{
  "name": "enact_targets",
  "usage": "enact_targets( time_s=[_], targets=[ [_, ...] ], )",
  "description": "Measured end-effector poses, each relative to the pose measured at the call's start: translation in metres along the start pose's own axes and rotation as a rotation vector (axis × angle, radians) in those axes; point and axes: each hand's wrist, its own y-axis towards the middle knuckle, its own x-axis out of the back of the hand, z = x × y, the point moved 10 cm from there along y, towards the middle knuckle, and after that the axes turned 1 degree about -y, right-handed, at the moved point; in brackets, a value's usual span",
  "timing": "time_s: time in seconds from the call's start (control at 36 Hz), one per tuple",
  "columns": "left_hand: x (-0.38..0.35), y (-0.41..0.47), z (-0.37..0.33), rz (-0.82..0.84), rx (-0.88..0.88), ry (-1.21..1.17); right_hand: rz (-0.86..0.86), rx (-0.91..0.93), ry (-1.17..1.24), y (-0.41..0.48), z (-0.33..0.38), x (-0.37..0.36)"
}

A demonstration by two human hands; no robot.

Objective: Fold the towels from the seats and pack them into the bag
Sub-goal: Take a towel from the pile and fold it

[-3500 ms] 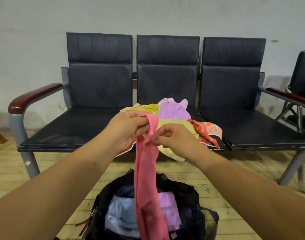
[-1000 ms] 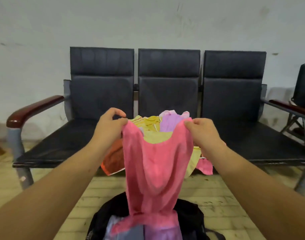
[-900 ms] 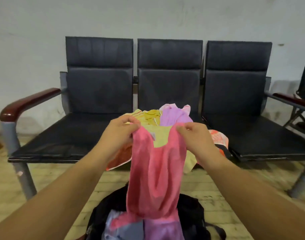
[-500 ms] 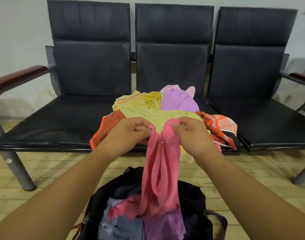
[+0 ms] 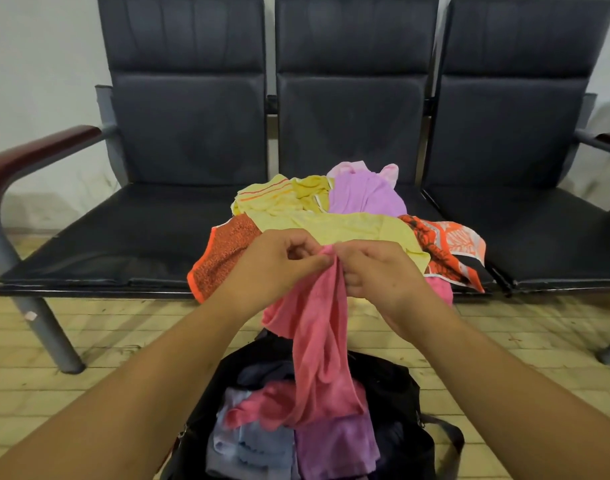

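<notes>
Both hands meet in front of the person. The left hand (image 5: 272,268) and right hand (image 5: 376,271) each pinch the top edge of the pink towel (image 5: 317,341), corners held together so it hangs doubled lengthwise. Its tail drops below the hands into the open bag (image 5: 393,386), seemingly resting on the towels packed there, though I can't be sure. It's mid-fold and wants halving again, then lowering in. Beyond the hands, a pile of towels (image 5: 331,223) waits on the middle seat (image 5: 123,237).
</notes>
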Motion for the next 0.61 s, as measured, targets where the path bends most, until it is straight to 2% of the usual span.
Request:
enact_targets(
  time_s=[0.22, 0.36, 0.47, 0.61],
  targets=[
    [-0.004, -0.011, -0.008, 0.003, -0.029, 0.036, -0.025, 0.086, -0.143, -0.006, 0.006, 0.006],
    [-0.021, -0.016, 0.001, 0.178, 0.055, 0.005, -0.073, 0.163, -0.397, -0.010, 0.016, 0.012],
    [-0.038, -0.026, 0.016, 0.424, 0.073, 0.170, -0.119, 0.147, -0.303, -0.011, 0.019, 0.023],
    [-0.034, -0.028, 0.036, 0.448, 0.104, 0.307, -0.146, 0.190, -0.248, -0.013, 0.029, 0.034]
  ],
)
